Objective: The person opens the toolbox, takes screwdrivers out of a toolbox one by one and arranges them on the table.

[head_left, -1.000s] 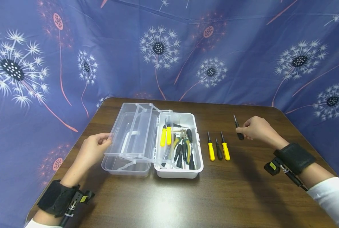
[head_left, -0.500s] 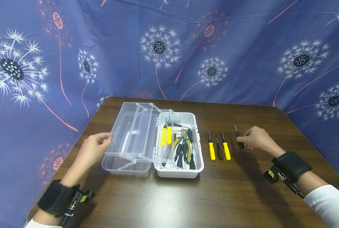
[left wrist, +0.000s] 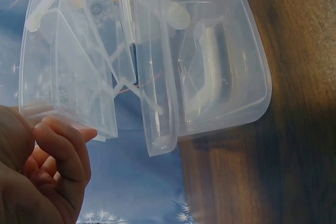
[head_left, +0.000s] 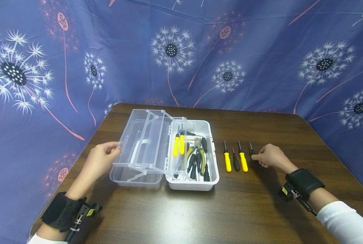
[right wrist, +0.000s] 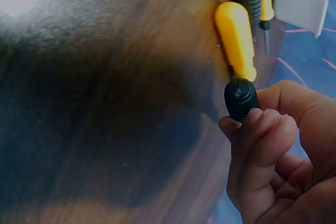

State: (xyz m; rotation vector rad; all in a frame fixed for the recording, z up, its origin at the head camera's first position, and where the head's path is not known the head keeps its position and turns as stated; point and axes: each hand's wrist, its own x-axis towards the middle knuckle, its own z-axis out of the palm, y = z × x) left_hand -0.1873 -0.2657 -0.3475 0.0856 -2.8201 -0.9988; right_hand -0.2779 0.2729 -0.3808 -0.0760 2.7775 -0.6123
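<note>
My left hand (head_left: 100, 159) pinches the outer edge of a clear plastic tray (left wrist: 79, 85), which is swung out over the clear lid (head_left: 135, 183) of an open white toolbox (head_left: 192, 186). On the right, my right hand (head_left: 271, 156) pinches a black screwdriver (right wrist: 240, 99) by its handle, with the shaft pointing toward the back of the table. Left of it lie a yellow-handled screwdriver (head_left: 243, 161), a black-handled screwdriver (head_left: 236, 163) and another yellow-handled screwdriver (head_left: 227, 162), side by side. Whether the held screwdriver touches the table I cannot tell.
Inside the toolbox are pliers (head_left: 204, 162) with green-yellow grips and several black-handled screwdrivers. Two yellow screwdrivers (head_left: 176, 145) show through the clear plastic. A brown wooden table (head_left: 181, 217) bears everything, and a blue dandelion-print cloth (head_left: 114, 61) hangs behind.
My right hand has come down toward the table and slightly nearer with the black screwdriver, beside the row of screwdrivers. The left hand still holds the tray in the same place.
</note>
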